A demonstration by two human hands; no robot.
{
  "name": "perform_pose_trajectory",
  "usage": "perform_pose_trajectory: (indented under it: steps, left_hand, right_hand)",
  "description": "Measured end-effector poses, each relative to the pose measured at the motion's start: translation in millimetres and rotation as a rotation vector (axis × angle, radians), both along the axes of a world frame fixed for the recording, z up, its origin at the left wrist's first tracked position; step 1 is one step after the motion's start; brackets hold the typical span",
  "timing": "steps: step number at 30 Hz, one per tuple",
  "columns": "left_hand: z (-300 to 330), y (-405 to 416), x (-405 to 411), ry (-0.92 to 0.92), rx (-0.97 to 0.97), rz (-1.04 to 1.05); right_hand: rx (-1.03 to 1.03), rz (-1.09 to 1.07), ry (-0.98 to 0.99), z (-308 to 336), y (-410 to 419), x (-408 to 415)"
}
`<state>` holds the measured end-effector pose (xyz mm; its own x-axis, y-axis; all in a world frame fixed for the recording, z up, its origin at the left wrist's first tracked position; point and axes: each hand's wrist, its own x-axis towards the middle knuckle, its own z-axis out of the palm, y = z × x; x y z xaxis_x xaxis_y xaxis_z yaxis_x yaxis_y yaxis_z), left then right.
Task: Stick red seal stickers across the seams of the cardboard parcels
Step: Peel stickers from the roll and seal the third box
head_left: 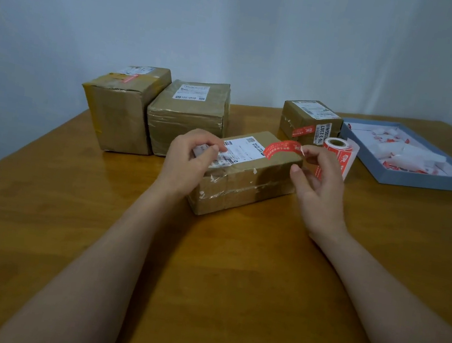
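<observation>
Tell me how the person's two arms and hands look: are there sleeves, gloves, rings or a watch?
Both forearms are bare up to the picture's lower edge; no sleeve shows. The left hand and the right hand wear no gloves. No ring, watch or bracelet can be seen on either.

Both forearms extend forward, bare. Left hand (192, 156): palm down, fingers curled, fingertips pressing downward. Right hand (319, 181): raised, palm facing left, thumb and index finger closed in a pinch, remaining fingers loosely spread.
</observation>
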<state>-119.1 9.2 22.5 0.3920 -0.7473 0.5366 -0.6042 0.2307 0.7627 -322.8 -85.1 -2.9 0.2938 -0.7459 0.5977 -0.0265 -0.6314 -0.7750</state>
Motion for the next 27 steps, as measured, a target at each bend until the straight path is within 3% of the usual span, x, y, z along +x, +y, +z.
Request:
perform_pose_trajectory:
  steps: [6,11,16,21,27]
  left_hand:
    - [-18.0,7.9,1.6,-0.099,0.030,0.066]
    - [-24.6,15.0,-2.5,-0.192,0.107,0.050]
    - [-22.1,19.7,-7.2,-0.315,0.154,0.067]
    - [-3.3,30.6,-17.1,-0.008,0.113,0.039]
    - [36.5,40.8,-7.8,0.148,0.383,-0.033]
  right_hand:
    - [0.098,-0.060,0.131,3.7,-3.9,-3.0]
    - [0.210,0.036,0.222,9.3,-0.1,-3.2]
    - [0.248,0.007,0.128,20.1,4.5,-5.6]
    - [0.228,-0.065,-0.017,35.0,12.0,-10.4]
    - [0.167,-0.113,-0.021,52.4,27.2,-15.8]
